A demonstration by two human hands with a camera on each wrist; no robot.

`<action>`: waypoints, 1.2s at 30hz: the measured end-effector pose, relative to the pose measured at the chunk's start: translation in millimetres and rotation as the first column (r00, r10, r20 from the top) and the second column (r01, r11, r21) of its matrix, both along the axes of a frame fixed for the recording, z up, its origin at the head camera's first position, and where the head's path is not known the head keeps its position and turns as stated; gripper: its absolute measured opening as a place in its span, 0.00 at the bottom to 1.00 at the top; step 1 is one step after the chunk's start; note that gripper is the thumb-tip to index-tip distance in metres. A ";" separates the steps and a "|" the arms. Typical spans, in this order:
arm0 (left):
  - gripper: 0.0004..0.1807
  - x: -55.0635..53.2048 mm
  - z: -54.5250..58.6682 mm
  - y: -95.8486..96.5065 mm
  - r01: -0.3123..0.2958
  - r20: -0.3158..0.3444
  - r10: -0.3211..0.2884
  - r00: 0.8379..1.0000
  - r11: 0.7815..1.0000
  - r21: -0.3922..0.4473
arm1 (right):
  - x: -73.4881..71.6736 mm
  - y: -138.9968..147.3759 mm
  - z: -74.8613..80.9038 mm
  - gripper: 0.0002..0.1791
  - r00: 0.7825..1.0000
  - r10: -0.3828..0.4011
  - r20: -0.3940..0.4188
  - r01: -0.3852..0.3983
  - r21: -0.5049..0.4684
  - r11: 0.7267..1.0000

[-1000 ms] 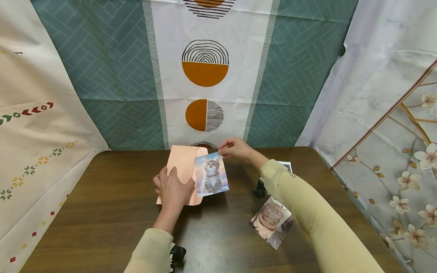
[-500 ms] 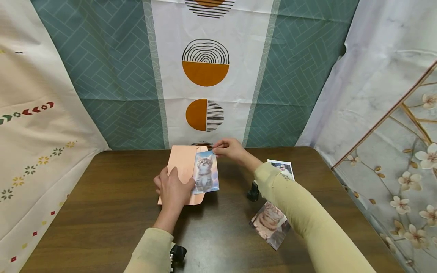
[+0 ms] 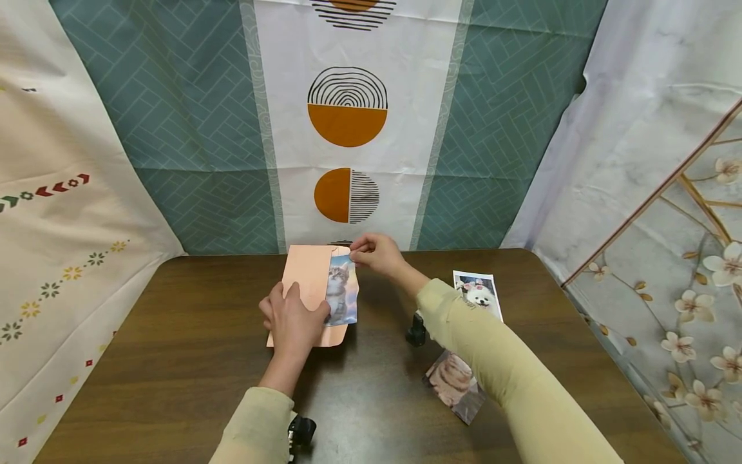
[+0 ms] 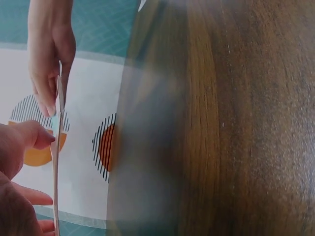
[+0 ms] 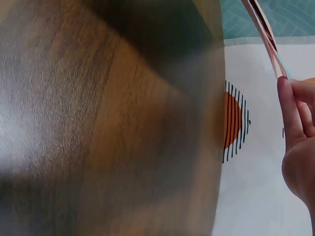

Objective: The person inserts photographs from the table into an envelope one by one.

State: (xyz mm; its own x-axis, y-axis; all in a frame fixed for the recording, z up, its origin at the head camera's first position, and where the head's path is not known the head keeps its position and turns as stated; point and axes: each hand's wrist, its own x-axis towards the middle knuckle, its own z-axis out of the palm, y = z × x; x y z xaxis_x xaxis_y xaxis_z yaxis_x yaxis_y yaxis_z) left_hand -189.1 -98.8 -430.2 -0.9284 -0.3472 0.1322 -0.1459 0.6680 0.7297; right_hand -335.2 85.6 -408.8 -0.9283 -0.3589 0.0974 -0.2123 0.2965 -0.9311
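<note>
My left hand (image 3: 294, 325) holds a peach envelope (image 3: 306, 270) raised over the wooden table, thumb and fingertips across its front. A kitten photo (image 3: 342, 293) sits partly inside the envelope's right-hand opening, its right part showing; the rest is hidden inside. At the photo's top right corner, my right hand (image 3: 379, 254) pinches it between thumb and fingers. In the left wrist view the envelope (image 4: 55, 182) appears edge-on, with the left thumb against it and the right hand (image 4: 51, 49) at its far end. The right wrist view shows the right fingertips (image 5: 282, 83) at the envelope's edge.
A white-dog photo (image 3: 480, 293) lies at the right on the table (image 3: 174, 361), partly under my right sleeve. Nearer me lies an orange-cat photo (image 3: 455, 386), also partly covered by the sleeve. A patterned curtain (image 3: 348, 206) hangs behind the table's far edge.
My right hand has moved left, sliding the kitten photo further into the envelope. My left hand and the envelope have stayed nearly in place. More of the white-dog photo shows.
</note>
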 end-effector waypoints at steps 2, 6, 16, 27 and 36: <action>0.40 0.3 0.4 0.5 0.003 0.000 -0.003 1.000 1.000 -0.008 | 0.7 -2.4 0.6 0.08 0.999 0.005 -0.045 -0.002 0.051 0.999; 0.40 0.8 1.1 1.9 0.010 0.000 -0.010 1.000 1.000 -0.019 | 1.4 -6.6 0.3 0.07 0.998 0.011 -0.067 -0.006 0.082 0.997; 0.40 0.8 0.5 5.3 0.003 -0.012 -0.003 1.000 1.000 -0.004 | 1.3 -10.2 -11.5 0.08 0.996 -0.087 -0.016 0.086 -0.029 0.996; 0.39 0.7 0.8 7.2 0.004 -0.004 -0.004 1.000 1.000 0.005 | 4.3 -20.9 -15.8 0.08 0.996 -0.092 0.008 0.093 -0.094 0.991; 0.40 -0.4 -0.3 9.1 0.001 0.006 -0.001 1.000 1.000 0.010 | 6.5 -23.1 -18.0 0.10 0.994 -0.072 0.080 0.084 -0.150 0.985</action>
State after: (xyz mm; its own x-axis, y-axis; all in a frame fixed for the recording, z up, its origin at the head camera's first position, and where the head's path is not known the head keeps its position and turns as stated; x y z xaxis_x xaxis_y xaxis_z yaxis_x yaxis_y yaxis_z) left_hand -189.6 -89.7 -430.5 -0.9297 -0.3471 0.1233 -0.1492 0.6609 0.7355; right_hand -328.7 62.5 -426.8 -0.9595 -0.2714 0.0753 -0.1228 0.1626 -0.9790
